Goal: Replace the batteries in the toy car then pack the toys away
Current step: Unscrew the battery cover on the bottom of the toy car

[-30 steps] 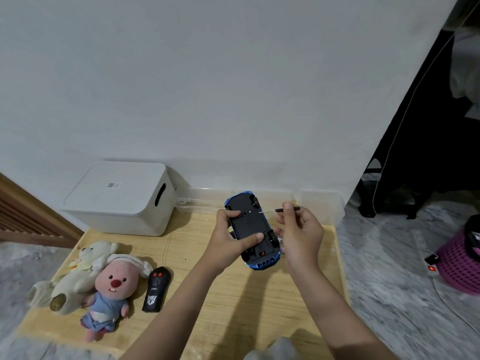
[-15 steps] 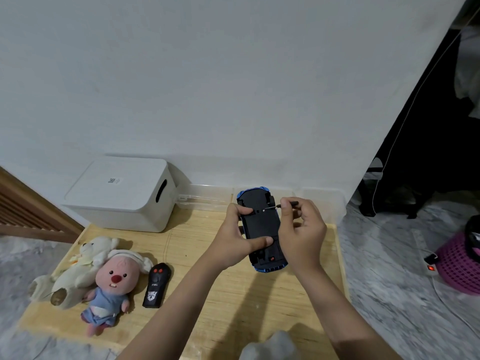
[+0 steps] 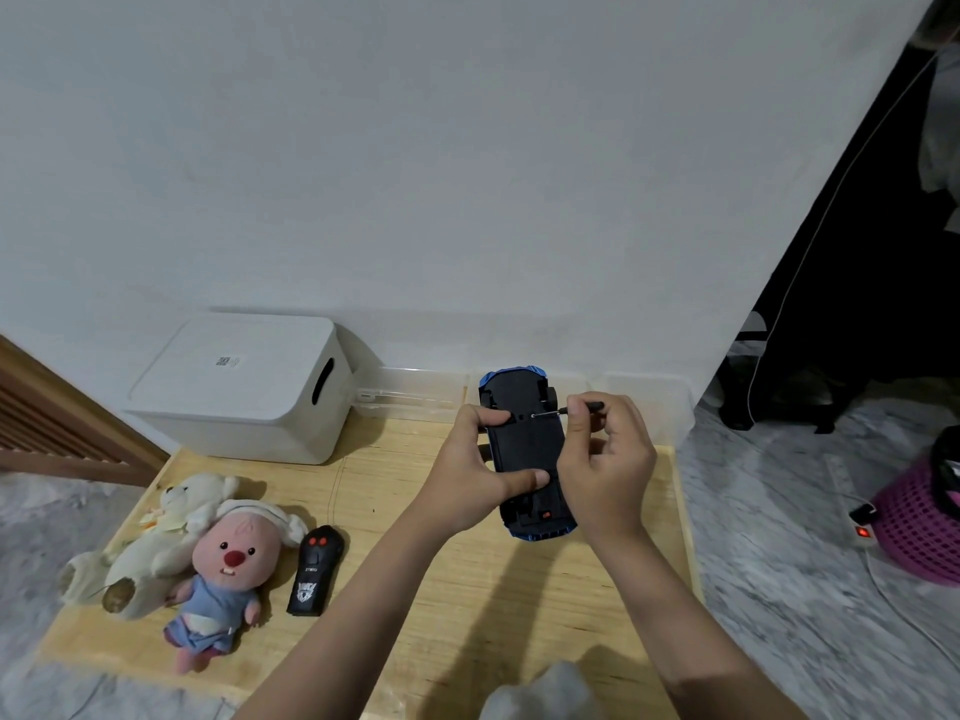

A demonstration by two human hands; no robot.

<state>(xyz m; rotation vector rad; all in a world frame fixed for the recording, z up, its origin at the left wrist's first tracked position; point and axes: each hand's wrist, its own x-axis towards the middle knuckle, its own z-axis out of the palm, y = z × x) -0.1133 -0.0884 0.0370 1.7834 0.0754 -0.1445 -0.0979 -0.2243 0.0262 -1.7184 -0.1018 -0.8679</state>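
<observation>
Lidded white plastic storage box (image 3: 236, 387) sits at the back left of the pale wooden board (image 3: 467, 605), with the upturned blue toy car (image 3: 527, 449), black underside showing, held above the board's right half. Left hand (image 3: 475, 472) clamps the car, thumb across the chassis, while right hand (image 3: 605, 457) pinches a thin black screwdriver (image 3: 569, 410), tip at a screw point near the far axle. Risk: tip could slip and strip the screw if the car tilts, or a freed screw drops.

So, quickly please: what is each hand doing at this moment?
Left hand: closed, holding the toy car with its underside up.
Right hand: closed, pinching the small screwdriver, tip at the car's underside.
</observation>
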